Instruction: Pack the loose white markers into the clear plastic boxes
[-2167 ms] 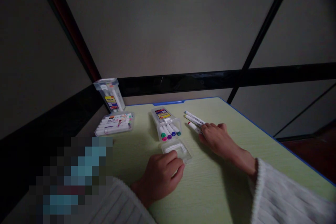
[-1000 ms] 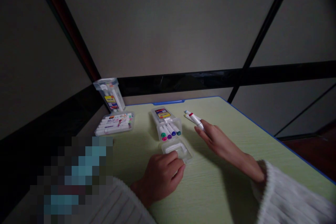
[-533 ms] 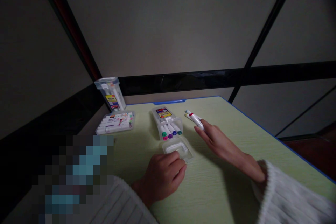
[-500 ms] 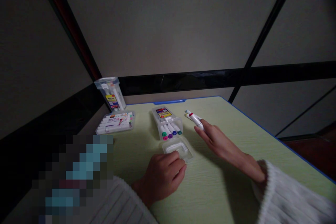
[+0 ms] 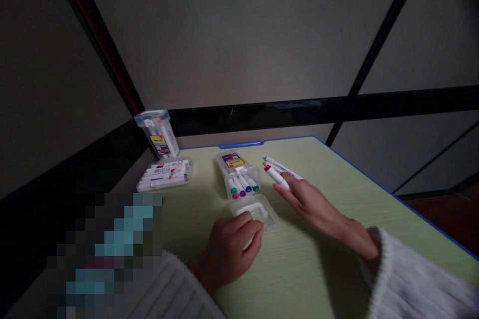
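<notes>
My right hand [image 5: 310, 200] holds a white marker with a red cap [image 5: 273, 174] by its near end, lifted slightly above two other white markers [image 5: 286, 169] lying on the pale green table [image 5: 299, 269]. My left hand [image 5: 230, 249] is curled, its fingertips resting on the clear plastic lid [image 5: 258, 211] lying flat in front of an open clear marker case [image 5: 239, 177]. That case lies on its side with several coloured marker caps showing at its open end.
A flat clear box of white markers [image 5: 164, 175] lies at the left. Behind it a second clear marker case [image 5: 159, 133] stands tilted against the black frame. The table's blue edge [image 5: 392, 194] runs along the right. A blurred patch covers the lower left.
My right hand picked one red-capped marker off the loose group and has now swung its tip left, closer to the open case. My left hand stays on the lid.
</notes>
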The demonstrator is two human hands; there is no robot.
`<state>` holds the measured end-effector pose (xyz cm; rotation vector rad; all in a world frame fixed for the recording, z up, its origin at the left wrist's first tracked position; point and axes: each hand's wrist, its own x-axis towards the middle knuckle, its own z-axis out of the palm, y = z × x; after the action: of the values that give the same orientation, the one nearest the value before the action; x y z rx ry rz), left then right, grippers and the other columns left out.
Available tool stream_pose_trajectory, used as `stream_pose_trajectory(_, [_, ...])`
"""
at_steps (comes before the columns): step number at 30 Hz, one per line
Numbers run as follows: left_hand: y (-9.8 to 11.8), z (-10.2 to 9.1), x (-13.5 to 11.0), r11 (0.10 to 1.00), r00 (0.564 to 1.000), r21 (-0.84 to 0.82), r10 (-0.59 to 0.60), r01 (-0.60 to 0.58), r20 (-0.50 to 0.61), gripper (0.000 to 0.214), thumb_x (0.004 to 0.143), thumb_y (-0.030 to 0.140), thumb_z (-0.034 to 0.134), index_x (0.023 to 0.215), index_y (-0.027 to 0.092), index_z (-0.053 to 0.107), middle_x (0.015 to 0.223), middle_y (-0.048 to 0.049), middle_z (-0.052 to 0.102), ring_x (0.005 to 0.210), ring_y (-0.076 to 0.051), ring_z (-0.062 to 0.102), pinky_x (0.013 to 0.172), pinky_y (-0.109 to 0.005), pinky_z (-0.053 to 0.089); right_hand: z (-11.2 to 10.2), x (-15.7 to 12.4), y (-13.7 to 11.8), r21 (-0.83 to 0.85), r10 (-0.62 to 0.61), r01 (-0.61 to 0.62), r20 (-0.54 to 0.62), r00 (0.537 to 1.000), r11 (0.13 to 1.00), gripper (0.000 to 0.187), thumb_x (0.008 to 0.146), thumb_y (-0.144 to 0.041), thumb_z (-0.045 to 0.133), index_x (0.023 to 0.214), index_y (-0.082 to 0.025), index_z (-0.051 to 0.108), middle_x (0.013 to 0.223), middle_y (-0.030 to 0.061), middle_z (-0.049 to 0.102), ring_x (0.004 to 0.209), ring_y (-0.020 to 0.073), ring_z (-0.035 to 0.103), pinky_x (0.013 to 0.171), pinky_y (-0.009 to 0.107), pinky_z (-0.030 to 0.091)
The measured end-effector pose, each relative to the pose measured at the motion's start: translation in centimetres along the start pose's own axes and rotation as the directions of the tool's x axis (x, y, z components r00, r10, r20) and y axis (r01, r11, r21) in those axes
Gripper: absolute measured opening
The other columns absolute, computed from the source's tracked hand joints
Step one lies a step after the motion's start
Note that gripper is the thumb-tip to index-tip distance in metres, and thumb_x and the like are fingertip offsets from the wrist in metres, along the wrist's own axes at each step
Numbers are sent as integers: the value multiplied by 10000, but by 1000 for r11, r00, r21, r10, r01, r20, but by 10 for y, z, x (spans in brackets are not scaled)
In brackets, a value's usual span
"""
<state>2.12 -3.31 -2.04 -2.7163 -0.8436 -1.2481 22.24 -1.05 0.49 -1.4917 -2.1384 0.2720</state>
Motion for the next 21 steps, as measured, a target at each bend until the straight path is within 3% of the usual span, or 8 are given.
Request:
stream_pose_trajectory(8, [-1, 1, -2, 975, 984, -158, -167, 155, -64, 220, 795, 125, 485, 1009, 166, 508, 602, 47, 519, 419, -50, 418, 398, -151, 335, -2, -2, -7, -86, -22, 31, 100, 995, 996, 389, 901, -459, 269, 749, -183, 496, 645, 43, 587, 575, 161, 520, 531, 252, 336])
stream_pose_trajectory(15, [-2, 3, -4, 947, 971, -240, -233, 214, -51, 264, 792, 132, 498, 1050, 181, 468, 579, 82, 443, 382, -33, 339, 387, -143, 301, -6, -3, -10, -130, -49, 74, 182, 982, 989, 390, 903, -454, 285, 746, -185, 520, 605, 19, 567, 528, 141, 506, 500, 234, 281])
stream_pose_trajectory(21, [-2, 2, -2, 924, 960, -278, -280, 262, -26, 289, 794, 121, 479, 1074, 189, 463, 587, 75, 443, 409, -45, 365, 394, -145, 301, -6, -5, -16, -242, -177, 234, 237, 955, 941, 388, 900, -460, 315, 762, -174, 538, 583, 23, 589, 501, 141, 520, 486, 248, 218])
